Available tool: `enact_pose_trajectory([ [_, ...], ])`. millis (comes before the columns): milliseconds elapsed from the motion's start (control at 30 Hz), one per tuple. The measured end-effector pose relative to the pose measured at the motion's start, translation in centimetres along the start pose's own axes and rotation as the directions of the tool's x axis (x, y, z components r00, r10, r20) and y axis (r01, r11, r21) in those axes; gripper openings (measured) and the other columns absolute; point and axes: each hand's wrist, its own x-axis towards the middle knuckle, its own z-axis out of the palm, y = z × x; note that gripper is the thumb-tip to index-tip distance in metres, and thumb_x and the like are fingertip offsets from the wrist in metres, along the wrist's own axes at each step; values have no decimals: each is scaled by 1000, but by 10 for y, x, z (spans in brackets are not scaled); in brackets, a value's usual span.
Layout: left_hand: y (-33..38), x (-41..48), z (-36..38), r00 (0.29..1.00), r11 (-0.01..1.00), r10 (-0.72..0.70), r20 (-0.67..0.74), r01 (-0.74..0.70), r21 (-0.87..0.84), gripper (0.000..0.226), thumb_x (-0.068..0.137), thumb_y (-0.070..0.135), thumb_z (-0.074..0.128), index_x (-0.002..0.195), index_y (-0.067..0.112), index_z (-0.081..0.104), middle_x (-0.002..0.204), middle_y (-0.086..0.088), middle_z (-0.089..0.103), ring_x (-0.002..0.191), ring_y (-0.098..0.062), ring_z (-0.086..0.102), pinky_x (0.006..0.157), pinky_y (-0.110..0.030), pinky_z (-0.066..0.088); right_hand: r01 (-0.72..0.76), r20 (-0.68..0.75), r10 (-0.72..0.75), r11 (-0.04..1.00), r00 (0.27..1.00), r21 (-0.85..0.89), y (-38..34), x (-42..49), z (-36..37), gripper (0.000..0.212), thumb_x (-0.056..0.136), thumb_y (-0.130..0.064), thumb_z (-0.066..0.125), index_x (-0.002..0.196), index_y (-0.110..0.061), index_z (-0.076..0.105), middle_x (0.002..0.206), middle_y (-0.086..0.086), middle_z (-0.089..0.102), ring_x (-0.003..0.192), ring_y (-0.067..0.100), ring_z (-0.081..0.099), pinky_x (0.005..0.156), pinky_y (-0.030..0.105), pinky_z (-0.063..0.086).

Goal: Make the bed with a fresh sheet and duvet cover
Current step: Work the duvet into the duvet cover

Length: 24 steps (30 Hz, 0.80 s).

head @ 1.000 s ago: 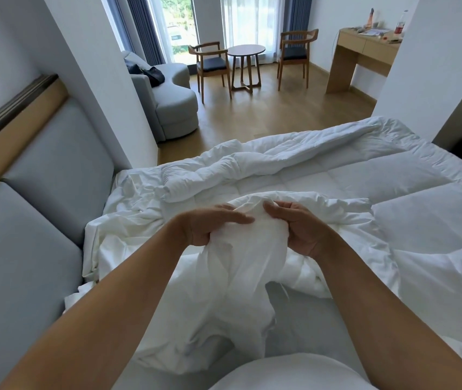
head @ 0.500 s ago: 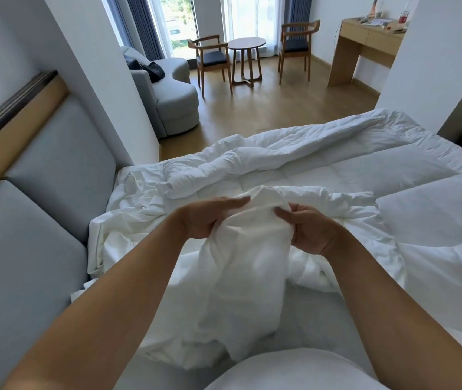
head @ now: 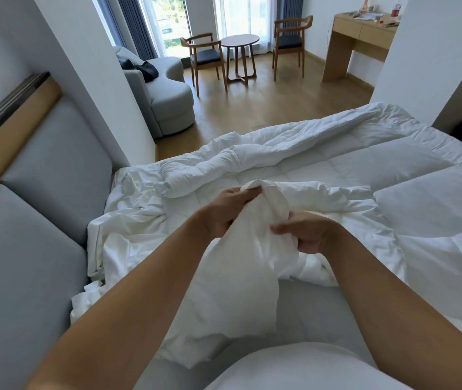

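View: head.
Grip, left hand (head: 221, 212): holds the bunched duvet cover (head: 241, 282), frame centre.
Grip, right hand (head: 311, 235): pinches the same cloth, at 4 o'clock of the left.
Bed: quilted duvet (head: 409, 167) bare, toward 2 o'clock.
Change: hands level before, now staggered; likely hunting the cover's corner.

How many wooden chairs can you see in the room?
2: the left chair and the right chair, either side of the round table. Others may be hidden out of view.

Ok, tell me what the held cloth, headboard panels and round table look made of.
Held cloth: thin white woven fabric, probably cotton; matte, finely creased.
Headboard panels: grey upholstery, matte, padded seams.
Round table: wood-look, warm brown, smooth; possibly veneer.
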Motion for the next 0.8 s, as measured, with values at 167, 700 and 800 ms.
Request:
enact_pose_trajectory([
  [167, 2, -3, -14, 995, 999, -24, 94, 20, 43, 40, 95, 33, 68, 122, 4, 69, 109, -15, 71, 94, -25, 67, 89, -43, 56, 195, -82, -181, 953, 980, 234, -3, 1, -1, 27, 86, -13, 72, 112, -5, 76, 120, 19, 69, 109, 32, 68, 93, 42, 58],
  [700, -9, -9, -18, 982, 1000, -12, 188, 9, 13, 30, 82, 15, 78, 110, 8, 73, 106, -15, 74, 93, -28, 72, 76, -38, 60, 100, -150, -75, 980, 986, 173, 0, 6, 3, 69, 59, -61, 89, 109, -14, 78, 118, 13, 73, 108, 28, 71, 82, 41, 61],
  [800, -14, -4, -13, 997, 996, 66, 37, -64, -61, 13, 85, 11, 75, 98, 8, 75, 95, -15, 74, 84, -27, 71, 69, -36, 59, -8, 145, 3, 999, 989, 37, 5, 1, -1, 90, 40, -46, 101, 116, -12, 69, 112, 10, 74, 103, 25, 72, 81, 38, 60],
])
